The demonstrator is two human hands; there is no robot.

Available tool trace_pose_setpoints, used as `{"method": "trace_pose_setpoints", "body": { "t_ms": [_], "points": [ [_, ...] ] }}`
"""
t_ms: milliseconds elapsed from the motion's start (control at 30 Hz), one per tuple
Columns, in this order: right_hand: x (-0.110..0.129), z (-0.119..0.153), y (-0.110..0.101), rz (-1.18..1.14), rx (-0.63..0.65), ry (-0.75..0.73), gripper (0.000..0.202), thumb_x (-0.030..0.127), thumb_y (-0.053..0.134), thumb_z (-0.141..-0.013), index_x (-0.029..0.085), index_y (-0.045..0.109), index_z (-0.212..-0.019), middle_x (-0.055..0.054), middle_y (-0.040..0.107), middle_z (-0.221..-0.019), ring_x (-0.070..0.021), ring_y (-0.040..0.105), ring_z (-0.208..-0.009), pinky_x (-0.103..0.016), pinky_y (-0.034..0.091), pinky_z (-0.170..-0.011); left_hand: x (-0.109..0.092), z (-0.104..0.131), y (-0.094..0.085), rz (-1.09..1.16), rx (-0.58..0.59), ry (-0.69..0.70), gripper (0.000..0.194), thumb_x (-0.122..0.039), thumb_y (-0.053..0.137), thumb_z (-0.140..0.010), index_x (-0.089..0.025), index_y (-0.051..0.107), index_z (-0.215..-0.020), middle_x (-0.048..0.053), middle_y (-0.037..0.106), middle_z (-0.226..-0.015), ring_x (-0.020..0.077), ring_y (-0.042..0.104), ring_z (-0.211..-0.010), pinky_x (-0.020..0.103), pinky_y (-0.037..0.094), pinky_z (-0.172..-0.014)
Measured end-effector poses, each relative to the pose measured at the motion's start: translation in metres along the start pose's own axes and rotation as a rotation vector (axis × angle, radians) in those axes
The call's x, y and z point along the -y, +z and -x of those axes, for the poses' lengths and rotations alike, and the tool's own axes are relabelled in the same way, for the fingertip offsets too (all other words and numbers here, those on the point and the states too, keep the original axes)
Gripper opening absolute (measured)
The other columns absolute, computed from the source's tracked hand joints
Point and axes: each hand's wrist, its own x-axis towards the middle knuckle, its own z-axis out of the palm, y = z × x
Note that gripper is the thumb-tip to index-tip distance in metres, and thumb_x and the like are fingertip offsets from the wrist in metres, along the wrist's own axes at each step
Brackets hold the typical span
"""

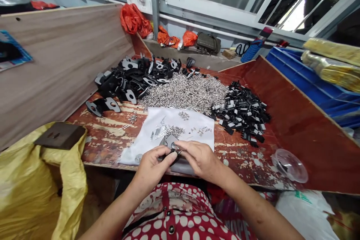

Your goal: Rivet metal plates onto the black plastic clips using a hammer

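Note:
Over the front edge of a white cloth (140, 138), my left hand (153, 163) pinches a black and grey plastic part (170, 141). My right hand (198, 157) meets it from the right, its fingers closed at the part around a small shiny metal piece, too small to make out fully. Small metal pins (174, 130) lie on the cloth just beyond the hands. Farther back is a big heap of silvery metal pieces (185, 92). Larger black and grey parts (126, 75) are piled to its left, small black clips (244, 110) to its right.
Wooden boards (56, 56) wall the worktable (109, 142) at left and right. A clear plastic bowl (289, 165) sits at the right front. At the left edge, a dark block (60, 135) rests on yellow sacking (25, 180). A blue crate (309, 78) stands beyond the right board.

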Motion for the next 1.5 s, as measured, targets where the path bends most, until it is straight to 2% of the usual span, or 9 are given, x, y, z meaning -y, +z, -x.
{"method": "trace_pose_setpoints", "body": {
  "t_ms": [200, 333, 500, 633, 733, 933, 1133, 1333, 1500],
  "points": [
    [0.016, 0.008, 0.014, 0.082, 0.095, -0.077, 0.055, 0.006, 0.044, -0.095, 0.017, 0.045, -0.15, -0.016, 0.07, -0.127, -0.0254, 0.068, -0.115, -0.043, 0.059, -0.097, 0.0, 0.002, -0.001, -0.175, -0.049, 0.14, 0.024, -0.04, 0.07, -0.084, -0.021, 0.075, -0.07, 0.005, 0.062, -0.077, 0.0213, 0.057, -0.075, 0.027, 0.05, -0.06],
    [-0.003, 0.019, 0.004, 0.149, 0.041, 0.059, 0.051, 0.012, 0.042, -0.101, 0.018, 0.041, -0.151, -0.011, 0.072, -0.124, -0.021, 0.07, -0.112, -0.038, 0.059, -0.096, -0.001, 0.009, -0.01, -0.162, -0.085, 0.121, 0.026, -0.037, 0.071, -0.081, -0.02, 0.068, -0.061, 0.002, 0.055, -0.067, 0.0175, 0.052, -0.064, 0.025, 0.044, -0.053],
    [-0.054, 0.017, -0.025, 0.572, 0.046, 0.21, 0.026, 0.006, 0.046, -0.1, 0.015, 0.066, -0.113, -0.011, 0.074, -0.099, -0.0225, 0.069, -0.094, -0.036, 0.054, -0.087, 0.005, 0.014, -0.027, 0.081, -0.121, -0.038, 0.029, -0.039, 0.075, -0.078, -0.019, 0.063, -0.062, -0.002, 0.053, -0.066, 0.0108, 0.05, -0.053, 0.022, 0.041, -0.051],
    [-0.063, -0.003, -0.01, 0.568, 0.245, 0.084, 0.019, 0.006, 0.055, -0.096, 0.018, 0.066, -0.085, -0.007, 0.069, -0.081, -0.0208, 0.062, -0.084, -0.033, 0.048, -0.085, 0.002, 0.015, -0.024, 0.284, -0.117, -0.144, 0.033, -0.042, 0.082, -0.07, -0.017, 0.062, -0.06, -0.003, 0.05, -0.063, 0.0096, 0.048, -0.051, 0.021, 0.041, -0.049],
    [-0.063, -0.015, 0.003, 0.55, 0.285, 0.04, 0.018, 0.005, 0.056, -0.095, 0.016, 0.065, -0.084, -0.009, 0.068, -0.086, -0.022, 0.059, -0.088, -0.035, 0.046, -0.087, -0.003, 0.018, -0.019, 0.399, -0.087, -0.186, 0.031, -0.041, 0.084, -0.069, -0.016, 0.065, -0.064, -0.002, 0.052, -0.065, 0.01, 0.047, -0.054, 0.021, 0.045, -0.049],
    [-0.045, -0.016, -0.012, 0.408, 0.085, 0.116, 0.013, 0.006, 0.058, -0.093, 0.015, 0.067, -0.092, -0.008, 0.071, -0.089, -0.02, 0.065, -0.085, -0.031, 0.051, -0.08, -0.009, 0.022, -0.021, 0.602, -0.091, -0.112, 0.029, -0.041, 0.082, -0.071, -0.013, 0.075, -0.074, 0.003, 0.058, -0.07, 0.0127, 0.048, -0.058, 0.022, 0.046, -0.045],
    [0.02, -0.02, -0.001, -0.236, -0.249, 0.037, 0.01, 0.015, 0.068, -0.093, 0.024, 0.073, -0.094, -0.001, 0.076, -0.097, -0.0176, 0.069, -0.093, -0.036, 0.051, -0.09, -0.009, 0.012, -0.012, 0.745, -0.175, -0.066, 0.039, -0.052, 0.079, -0.076, -0.013, 0.075, -0.074, 0.006, 0.062, -0.076, 0.0149, 0.05, -0.062, 0.021, 0.044, -0.039],
    [0.034, -0.032, 0.029, -0.18, -0.309, -0.026, 0.01, 0.016, 0.069, -0.092, 0.025, 0.073, -0.092, 0.0, 0.076, -0.096, -0.0192, 0.065, -0.094, -0.045, 0.043, -0.099, -0.008, 0.01, -0.003, 0.79, -0.142, -0.08, 0.025, -0.036, 0.086, -0.073, -0.014, 0.074, -0.074, 0.0, 0.057, -0.069, 0.011, 0.047, -0.057, 0.019, 0.045, -0.04],
    [0.039, -0.034, 0.032, -0.021, -0.329, 0.005, 0.009, 0.018, 0.069, -0.093, 0.025, 0.071, -0.088, 0.002, 0.075, -0.089, -0.0185, 0.064, -0.092, -0.051, 0.031, -0.112, -0.006, 0.014, -0.005, 0.823, -0.156, -0.077, 0.027, -0.037, 0.086, -0.074, -0.013, 0.076, -0.078, 0.001, 0.06, -0.073, 0.0112, 0.049, -0.059, 0.02, 0.048, -0.043]
  ]
}}
